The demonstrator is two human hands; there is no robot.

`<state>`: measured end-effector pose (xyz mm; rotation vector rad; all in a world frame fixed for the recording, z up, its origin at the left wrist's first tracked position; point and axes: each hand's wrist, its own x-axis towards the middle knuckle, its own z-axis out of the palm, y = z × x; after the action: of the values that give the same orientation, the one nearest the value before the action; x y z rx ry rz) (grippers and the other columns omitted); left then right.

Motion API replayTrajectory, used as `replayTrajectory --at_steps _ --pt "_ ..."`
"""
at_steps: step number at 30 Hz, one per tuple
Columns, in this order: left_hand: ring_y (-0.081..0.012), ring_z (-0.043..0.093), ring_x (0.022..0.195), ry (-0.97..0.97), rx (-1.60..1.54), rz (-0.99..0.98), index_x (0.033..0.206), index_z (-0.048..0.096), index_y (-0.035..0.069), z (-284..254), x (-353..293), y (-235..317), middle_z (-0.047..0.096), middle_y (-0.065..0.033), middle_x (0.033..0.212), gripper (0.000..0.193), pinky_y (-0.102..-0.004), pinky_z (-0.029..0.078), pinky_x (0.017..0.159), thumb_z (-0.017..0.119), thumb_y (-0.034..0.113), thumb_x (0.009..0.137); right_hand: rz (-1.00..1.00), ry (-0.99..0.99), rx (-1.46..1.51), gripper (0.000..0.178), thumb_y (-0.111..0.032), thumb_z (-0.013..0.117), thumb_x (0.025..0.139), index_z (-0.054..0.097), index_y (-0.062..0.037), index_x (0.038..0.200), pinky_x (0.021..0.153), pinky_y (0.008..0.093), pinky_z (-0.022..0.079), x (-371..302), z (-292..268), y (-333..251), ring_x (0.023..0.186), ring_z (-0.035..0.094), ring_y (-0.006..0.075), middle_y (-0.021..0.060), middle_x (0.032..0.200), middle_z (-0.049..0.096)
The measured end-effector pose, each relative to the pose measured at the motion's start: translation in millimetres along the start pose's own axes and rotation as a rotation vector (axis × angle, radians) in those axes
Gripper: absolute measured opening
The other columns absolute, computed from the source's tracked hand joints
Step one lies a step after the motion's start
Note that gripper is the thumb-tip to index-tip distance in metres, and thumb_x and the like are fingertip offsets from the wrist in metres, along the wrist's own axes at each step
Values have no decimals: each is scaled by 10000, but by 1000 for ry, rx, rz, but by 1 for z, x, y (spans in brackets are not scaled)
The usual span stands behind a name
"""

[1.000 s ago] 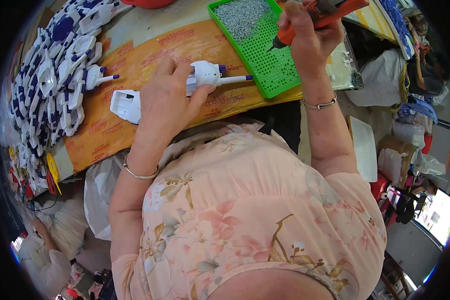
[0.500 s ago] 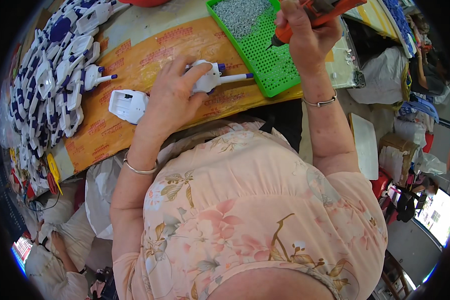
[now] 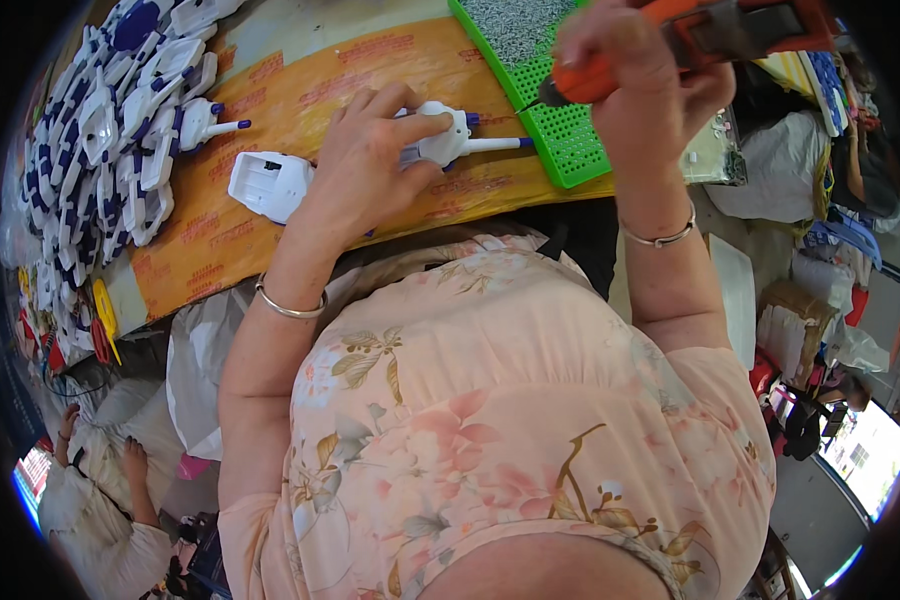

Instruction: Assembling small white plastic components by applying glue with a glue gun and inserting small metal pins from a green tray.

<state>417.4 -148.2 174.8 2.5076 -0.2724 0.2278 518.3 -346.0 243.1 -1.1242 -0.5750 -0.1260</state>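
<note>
My left hand [image 3: 370, 160] presses down on a white plastic housing [image 3: 445, 135] with a slim rod and dark-blue parts, lying on the table; its fingers curl over it and hide its middle. An open, hollow white end [image 3: 270, 185] shows on the other side of that hand. In my right hand [image 3: 650, 130] is an orange-and-black power screwdriver [image 3: 705, 40], raised over the green tray, its thin bit aimed left near the tray's left edge.
A perforated green tray [image 3: 485, 42] holds a heap of small metal screws [image 3: 520, 25]. At the left lies a large pile of white-and-blue housings [image 3: 110, 130]. Brown sheeting with red print [image 3: 205, 235] covers the tabletop. Another person [image 3: 110, 490] sits at the lower left.
The power screwdriver has swung round and its bit has shifted from above the tray to its left edge. My left hand keeps its hold on the housing. The whole view has shifted slightly.
</note>
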Motion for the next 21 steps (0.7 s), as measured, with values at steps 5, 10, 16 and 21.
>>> replayTrajectory --at_steps 5,10,16,21 --pt "-315 584 1072 30 39 23 1094 761 142 2 -1 -1 623 -77 1101 387 -453 476 931 788 104 709 155 -16 -252 467 -75 826 826 536 -29 1190 738 250 502 -12 23 15 785 598 71 7 888 635" --pt "-300 581 1058 36 64 45 1094 764 152 3 0 0 601 -69 1052 374 -444 475 918 775 101 724 -422 -301 205 452 -13 844 784 564 -2 1139 681 226 507 3 22 58 731 614 72 15 836 648" --pt "-296 576 1040 35 63 33 1097 764 155 4 0 2 588 -61 1039 368 -436 477 904 776 105 733 -388 -333 194 460 -1 867 760 581 -8 1119 650 228 503 3 25 55 706 607 67 17 837 654" --pt "-304 570 1037 62 68 50 1081 763 143 5 -2 2 581 -62 1028 349 -432 479 902 771 99 735 84 -182 -52 402 -14 871 768 600 -18 1066 618 226 484 -17 28 40 706 601 51 2 826 650"
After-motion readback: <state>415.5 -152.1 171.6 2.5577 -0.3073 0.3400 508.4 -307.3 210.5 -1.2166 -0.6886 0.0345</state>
